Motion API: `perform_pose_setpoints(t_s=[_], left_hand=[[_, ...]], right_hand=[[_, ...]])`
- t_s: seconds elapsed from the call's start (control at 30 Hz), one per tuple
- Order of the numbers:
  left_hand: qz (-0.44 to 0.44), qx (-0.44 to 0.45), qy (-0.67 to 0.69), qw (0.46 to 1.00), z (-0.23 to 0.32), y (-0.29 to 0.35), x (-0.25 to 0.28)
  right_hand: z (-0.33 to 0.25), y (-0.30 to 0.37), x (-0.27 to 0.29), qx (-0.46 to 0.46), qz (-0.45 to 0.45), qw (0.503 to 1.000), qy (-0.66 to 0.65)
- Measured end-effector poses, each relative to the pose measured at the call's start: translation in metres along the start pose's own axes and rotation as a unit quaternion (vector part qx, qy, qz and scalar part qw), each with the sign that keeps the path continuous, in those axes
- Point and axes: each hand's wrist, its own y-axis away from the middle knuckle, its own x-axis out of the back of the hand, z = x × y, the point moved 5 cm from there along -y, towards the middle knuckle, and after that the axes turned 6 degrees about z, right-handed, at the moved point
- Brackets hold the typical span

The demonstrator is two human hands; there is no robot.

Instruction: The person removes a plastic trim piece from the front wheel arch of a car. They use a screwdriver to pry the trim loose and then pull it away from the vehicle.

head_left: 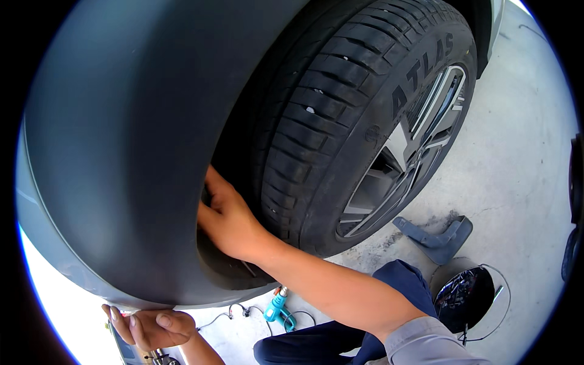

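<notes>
A car's dark grey bumper [128,152] fills the left side, curving into the wheel arch beside a black tyre [322,115] on a silver and black wheel rim [401,146]. My right hand [228,216] reaches into the gap between bumper and tyre. Its thumb and fingers close at the arch edge, and their tips are hidden, so whatever they pinch does not show. Low on the left, my left hand [149,325] is turned palm up just beneath the bumper's lower edge. Its fingers are stretched out, with nothing visible in them.
On the pale concrete floor [517,152] lies a dark grey mud flap [441,240], near the wheel. A round bucket [447,271] with small metal pieces stands at the lower right. Past my right forearm is a teal heat gun [277,309] with a dark cord.
</notes>
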Motion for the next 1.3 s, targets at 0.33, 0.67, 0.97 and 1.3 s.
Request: perform_pose_setpoints(t_s=[0.33, 0.67, 0.97, 1.3], left_hand=[[0.021, -0.009, 0.028, 0.999, 0.001, -0.002, -0.004], [0.012, 0.011, 0.027, 1.0, 0.001, 0.005, -0.001], [-0.004, 0.011, -0.016, 1.0, 0.0, 0.005, 0.0], [0.014, 0.012, -0.019, 1.0, 0.001, 0.005, -0.001]], right_hand=[[0.022, 0.013, 0.007, -0.047, 0.035, 0.998, -0.006], [-0.014, 0.071, 0.039, -0.02, 0.038, 0.999, 0.005], [-0.049, 0.095, 0.073, 0.123, 0.055, 0.984, 0.119], [-0.062, 0.183, 0.145, 0.06, 0.145, 0.975, 0.157]])
